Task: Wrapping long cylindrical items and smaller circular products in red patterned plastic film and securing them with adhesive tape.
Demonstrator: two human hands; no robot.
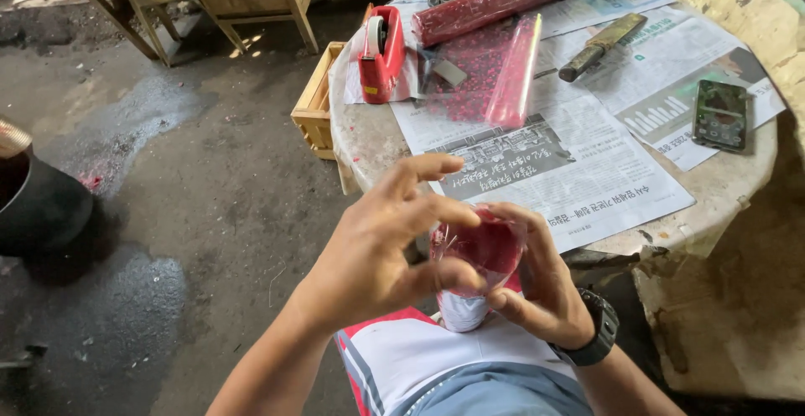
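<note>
Both hands, left hand (377,252) and right hand (537,286), clamped around upright red-wrapped bottle (474,269) held between them, near round table (721,189)

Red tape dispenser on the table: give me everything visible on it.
The tape dispenser is red, plastic by its look, with a roll of pale tape set in its top. It stands upright near the left edge of the round table, its base on a newspaper sheet, beside clear wrapping film with red dots. Neither hand touches it.
</note>
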